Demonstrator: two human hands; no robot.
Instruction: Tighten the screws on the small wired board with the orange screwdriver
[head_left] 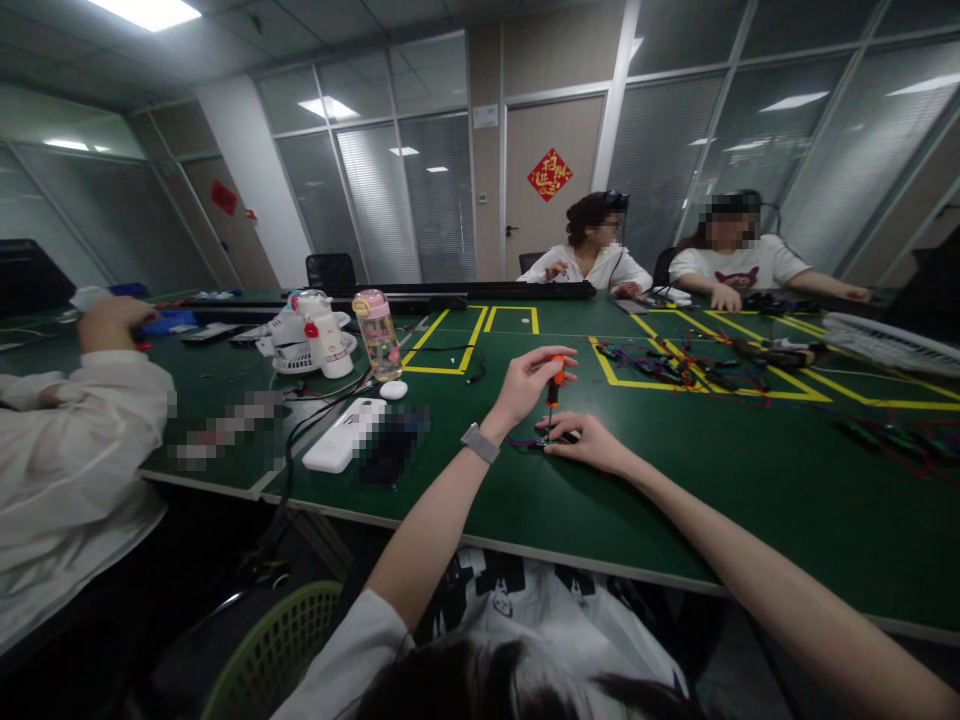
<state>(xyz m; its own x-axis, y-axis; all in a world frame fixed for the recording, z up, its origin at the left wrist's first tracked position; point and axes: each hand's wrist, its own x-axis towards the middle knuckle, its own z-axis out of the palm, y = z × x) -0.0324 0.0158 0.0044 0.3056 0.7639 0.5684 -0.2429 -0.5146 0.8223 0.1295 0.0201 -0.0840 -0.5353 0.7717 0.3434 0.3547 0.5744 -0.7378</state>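
Observation:
My left hand (527, 385) is closed around the orange and black handle of a screwdriver (554, 385), which stands upright with its shaft pointing down. Low on the green tabletop (630, 540), my right hand (589, 443) pinches a small part with thin wires (519, 442) running out to its left. The screwdriver's tip meets this small part between my right fingertips. Its exact kind is too small and too covered to make out.
Left of my hands lie a white power bank (345, 436), a dark phone (394, 445) and a white earbud case (393, 390). A pink-lidded bottle (379, 335) stands behind them. Wire bundles (652, 365) lie within yellow tape at right. Co-workers sit opposite and at left.

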